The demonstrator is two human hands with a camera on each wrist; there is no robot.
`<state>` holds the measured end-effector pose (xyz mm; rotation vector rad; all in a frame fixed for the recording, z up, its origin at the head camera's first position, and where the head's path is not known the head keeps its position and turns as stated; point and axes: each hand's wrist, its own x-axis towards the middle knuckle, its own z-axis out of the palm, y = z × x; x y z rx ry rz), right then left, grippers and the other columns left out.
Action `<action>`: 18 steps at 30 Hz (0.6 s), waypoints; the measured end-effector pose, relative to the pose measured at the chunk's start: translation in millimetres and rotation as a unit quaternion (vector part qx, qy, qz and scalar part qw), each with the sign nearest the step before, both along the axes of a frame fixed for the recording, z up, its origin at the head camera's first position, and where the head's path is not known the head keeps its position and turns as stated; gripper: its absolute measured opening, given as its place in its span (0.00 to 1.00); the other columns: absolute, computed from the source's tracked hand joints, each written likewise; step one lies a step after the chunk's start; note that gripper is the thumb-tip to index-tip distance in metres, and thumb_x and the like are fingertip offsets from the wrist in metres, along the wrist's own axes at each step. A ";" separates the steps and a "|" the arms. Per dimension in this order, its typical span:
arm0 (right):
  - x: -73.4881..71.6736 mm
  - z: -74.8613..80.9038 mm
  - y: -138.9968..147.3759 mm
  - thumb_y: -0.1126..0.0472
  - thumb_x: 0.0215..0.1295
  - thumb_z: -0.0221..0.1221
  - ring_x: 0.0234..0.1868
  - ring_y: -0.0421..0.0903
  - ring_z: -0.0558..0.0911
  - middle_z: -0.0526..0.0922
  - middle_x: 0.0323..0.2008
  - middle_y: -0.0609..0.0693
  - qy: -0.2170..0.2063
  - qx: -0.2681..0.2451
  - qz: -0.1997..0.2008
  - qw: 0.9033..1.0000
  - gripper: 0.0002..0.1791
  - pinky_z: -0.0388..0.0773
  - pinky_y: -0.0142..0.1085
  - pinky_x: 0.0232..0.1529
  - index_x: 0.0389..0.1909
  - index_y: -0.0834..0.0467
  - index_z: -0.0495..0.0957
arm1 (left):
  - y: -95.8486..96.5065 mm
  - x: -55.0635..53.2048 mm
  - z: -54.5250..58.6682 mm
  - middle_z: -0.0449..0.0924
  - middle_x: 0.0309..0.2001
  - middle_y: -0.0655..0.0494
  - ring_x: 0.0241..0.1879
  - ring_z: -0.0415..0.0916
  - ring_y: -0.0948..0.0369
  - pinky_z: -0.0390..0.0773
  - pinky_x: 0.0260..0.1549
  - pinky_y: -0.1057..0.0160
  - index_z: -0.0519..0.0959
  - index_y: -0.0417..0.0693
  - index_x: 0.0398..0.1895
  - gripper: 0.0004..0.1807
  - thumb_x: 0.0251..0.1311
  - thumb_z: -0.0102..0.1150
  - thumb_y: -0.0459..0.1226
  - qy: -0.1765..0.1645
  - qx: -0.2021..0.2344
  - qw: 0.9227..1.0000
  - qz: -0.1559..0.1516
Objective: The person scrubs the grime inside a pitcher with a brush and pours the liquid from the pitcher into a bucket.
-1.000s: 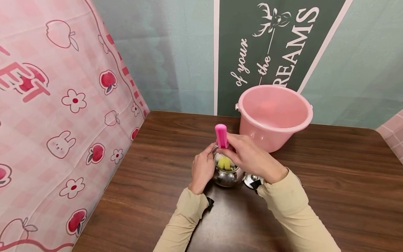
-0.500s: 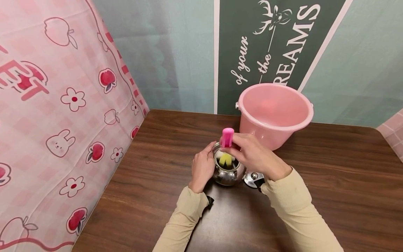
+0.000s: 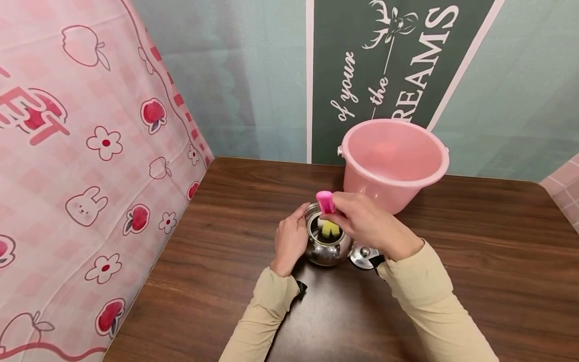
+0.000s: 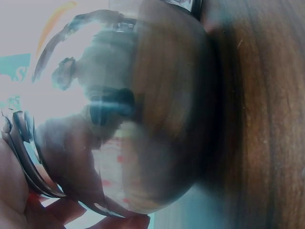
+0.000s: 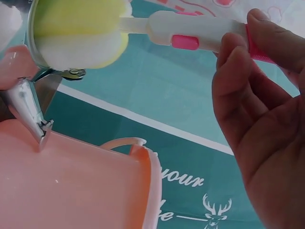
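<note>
A round, shiny steel pot [image 3: 326,254] stands on the table with its mouth uncovered. My left hand [image 3: 291,240] grips it at the left side and rim; in the left wrist view fingers [image 4: 52,212] curl at the rim beside the mirror-like wall. My right hand [image 3: 367,221] holds a sponge brush by its pink and white handle [image 3: 325,202], tilted over the pot. The yellow and white sponge head [image 3: 330,230] sits in the pot's mouth, its lower part hidden. In the right wrist view, thumb and fingers pinch the handle [image 5: 195,31].
A metal lid with a knob [image 3: 363,255] lies just right of the pot, partly beneath my right wrist. Behind stands a pink bucket [image 3: 375,193] against the back wall cloth. A pink patterned cloth [image 3: 104,201] borders the wooden table [image 3: 217,241] at left.
The sponge head has shifted right within the pot's mouth, and the brush handle has dropped lower with my right hand. My left hand stays in place on the pot.
</note>
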<state>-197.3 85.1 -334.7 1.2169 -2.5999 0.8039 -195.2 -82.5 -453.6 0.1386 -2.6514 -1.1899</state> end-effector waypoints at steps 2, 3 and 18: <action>1.0 1.1 -0.7 0.61 0.58 0.67 0.25 0.38 0.72 0.75 0.23 0.42 0.006 0.009 -0.004 1.000 0.10 0.72 0.31 0.29 0.27 0.54 0.73 | 0.4 -0.3 0.0 0.82 0.54 0.52 0.44 0.83 0.46 0.77 0.35 0.46 0.78 0.66 0.59 0.21 0.69 0.42 0.39 -0.001 0.002 1.000 0.001; 1.6 1.5 -0.9 0.60 0.58 0.67 0.25 0.38 0.72 0.75 0.23 0.42 0.009 0.013 -0.006 1.000 0.10 0.72 0.31 0.29 0.26 0.54 0.73 | 0.6 -0.2 -0.1 0.82 0.54 0.52 0.44 0.83 0.46 0.77 0.35 0.47 0.78 0.65 0.59 0.21 0.69 0.42 0.39 -0.002 0.003 1.000 0.002; 3.8 5.1 -2.5 0.62 0.60 0.65 0.25 0.38 0.73 0.79 0.25 0.45 -0.013 0.021 -0.009 1.000 0.06 0.74 0.32 0.29 0.36 0.58 0.78 | 1.4 -1.4 -2.0 0.85 0.47 0.51 0.41 0.83 0.47 0.75 0.31 0.49 0.78 0.62 0.58 0.21 0.69 0.40 0.38 0.002 0.010 1.000 0.004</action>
